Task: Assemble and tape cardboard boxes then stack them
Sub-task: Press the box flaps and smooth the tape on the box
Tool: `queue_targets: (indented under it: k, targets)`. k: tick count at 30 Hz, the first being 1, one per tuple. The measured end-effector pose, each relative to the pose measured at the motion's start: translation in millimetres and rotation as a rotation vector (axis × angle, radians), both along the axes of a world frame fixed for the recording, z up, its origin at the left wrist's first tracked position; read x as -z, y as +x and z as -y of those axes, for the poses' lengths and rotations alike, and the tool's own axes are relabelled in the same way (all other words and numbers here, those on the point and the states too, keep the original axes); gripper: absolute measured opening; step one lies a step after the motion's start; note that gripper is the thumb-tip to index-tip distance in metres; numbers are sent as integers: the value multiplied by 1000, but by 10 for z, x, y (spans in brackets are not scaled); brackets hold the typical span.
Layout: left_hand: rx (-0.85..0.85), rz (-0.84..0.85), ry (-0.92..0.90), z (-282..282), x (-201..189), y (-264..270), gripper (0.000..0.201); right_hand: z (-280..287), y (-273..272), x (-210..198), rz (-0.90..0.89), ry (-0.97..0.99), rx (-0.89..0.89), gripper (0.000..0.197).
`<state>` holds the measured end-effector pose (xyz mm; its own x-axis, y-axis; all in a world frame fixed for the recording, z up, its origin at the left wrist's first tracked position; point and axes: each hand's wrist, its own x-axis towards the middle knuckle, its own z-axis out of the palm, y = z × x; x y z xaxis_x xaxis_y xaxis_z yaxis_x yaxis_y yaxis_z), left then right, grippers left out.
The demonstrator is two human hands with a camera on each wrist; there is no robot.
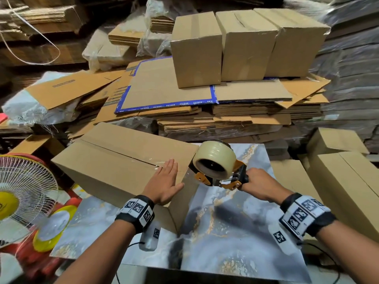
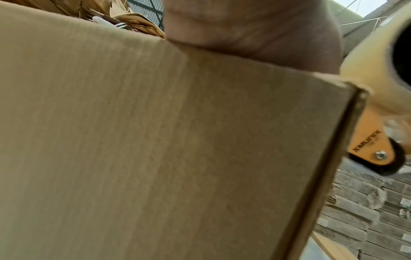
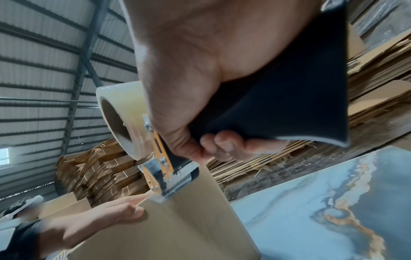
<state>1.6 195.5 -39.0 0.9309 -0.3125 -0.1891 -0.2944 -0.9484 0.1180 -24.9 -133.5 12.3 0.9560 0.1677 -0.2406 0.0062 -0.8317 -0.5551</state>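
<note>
the cardboard box [image 1: 114, 160] lies at centre left of the head view on the marbled tabletop [image 1: 235, 232], its top flaps closed along a seam partly covered with clear tape, and the left hand [image 1: 164, 181] rests flat on its near right top edge, grip released with fingers straight and the thumb over the end face. the right hand [image 1: 260, 185], grip clenched around the black handle, holds the tape dispenser [image 1: 217, 167] with its clear roll, its front end touching the box's right end face at frame centre. three taped boxes [image 1: 246, 46] stand side by side on flattened cardboard [image 1: 174, 87] at upper centre, and a fan [image 1: 22, 189] sits at the left edge.
</note>
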Motion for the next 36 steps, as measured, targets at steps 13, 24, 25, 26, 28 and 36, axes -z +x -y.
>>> queue_targets:
  k: [13, 24, 25, 26, 28, 36]
  targets:
    - [-47, -58, 29, 49, -29, -37, 97, -348, 159, 397, -141, 67, 117, 6]
    - [-135, -39, 32, 273, 7, -50, 95, -42, 98, 1456, -528, 691, 656, 21]
    - [-142, -39, 30, 293, 12, -49, 95, -60, 100, 1545, -587, 768, 710, 26]
    - [-145, -40, 27, 304, 19, -51, 95, -71, 107, 1635, -639, 851, 768, 30]
    - [-146, -39, 20, 307, 27, -51, 100, -86, 90, 1778, -707, 975, 848, 33]
    - [-144, -36, 24, 321, 12, -75, 102, -51, -25, 2070, -689, 1004, 931, 27]
